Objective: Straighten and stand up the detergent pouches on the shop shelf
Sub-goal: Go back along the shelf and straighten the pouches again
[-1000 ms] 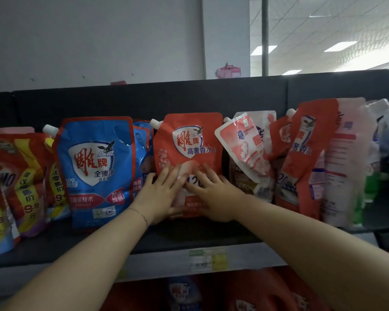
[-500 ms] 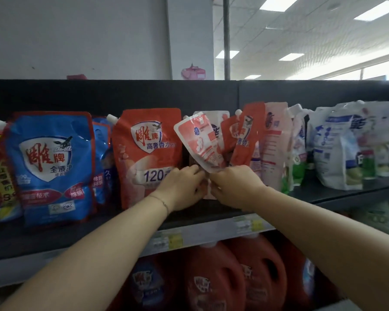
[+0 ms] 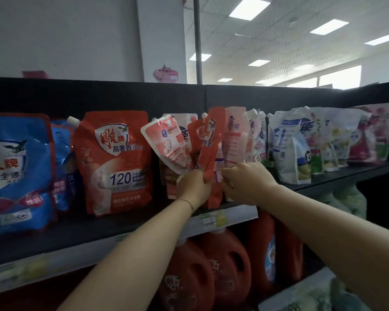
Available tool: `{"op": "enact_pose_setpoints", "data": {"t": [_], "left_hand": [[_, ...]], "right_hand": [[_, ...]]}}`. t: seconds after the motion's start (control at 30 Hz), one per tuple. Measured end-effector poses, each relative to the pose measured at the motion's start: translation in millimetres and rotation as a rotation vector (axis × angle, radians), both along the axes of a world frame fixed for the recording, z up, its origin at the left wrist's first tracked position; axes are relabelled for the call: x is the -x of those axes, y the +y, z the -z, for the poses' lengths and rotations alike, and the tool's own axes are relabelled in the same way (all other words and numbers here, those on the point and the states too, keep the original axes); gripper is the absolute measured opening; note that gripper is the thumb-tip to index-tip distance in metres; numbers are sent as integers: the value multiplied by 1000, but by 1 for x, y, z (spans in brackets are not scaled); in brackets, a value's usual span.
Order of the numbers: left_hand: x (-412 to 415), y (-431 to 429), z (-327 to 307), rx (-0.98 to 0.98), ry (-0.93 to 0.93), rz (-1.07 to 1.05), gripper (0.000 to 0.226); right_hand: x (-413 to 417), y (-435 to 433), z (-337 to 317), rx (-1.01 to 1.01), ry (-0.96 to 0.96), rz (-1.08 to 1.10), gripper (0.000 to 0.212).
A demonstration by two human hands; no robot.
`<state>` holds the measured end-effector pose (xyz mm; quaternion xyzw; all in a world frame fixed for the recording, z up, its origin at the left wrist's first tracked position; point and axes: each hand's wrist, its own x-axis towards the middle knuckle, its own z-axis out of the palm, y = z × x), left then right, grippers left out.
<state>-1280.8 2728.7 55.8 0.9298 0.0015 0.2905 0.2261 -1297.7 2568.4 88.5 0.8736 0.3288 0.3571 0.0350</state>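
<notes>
The red pouch (image 3: 212, 151) stands twisted at mid-shelf, wedged between a pink-and-white pouch (image 3: 166, 144) that leans left and a pale pouch (image 3: 235, 140) on its right. Your left hand (image 3: 193, 187) curls round its lower left edge and your right hand (image 3: 245, 182) pinches its lower right edge. You hold it low and it looks soft, so its top may flop as you turn it. That could tip the leaning pouch onto the big pouch (image 3: 115, 160) at left, or drag a neighbour off the near edge of the shelf (image 3: 88, 227) toward the jugs (image 3: 211, 265) below.
</notes>
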Motion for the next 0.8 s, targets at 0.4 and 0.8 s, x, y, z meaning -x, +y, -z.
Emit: {"op": "enact_pose_setpoints", "data": {"t": [0.4, 0.8], "left_hand": [[25, 6, 15, 39, -132, 243, 28], [40, 20, 7, 284, 148, 369, 25]], "right_hand": [[-23, 48, 6, -888, 886, -91, 87], [-17, 89, 15, -1175, 682, -77, 34]]}}
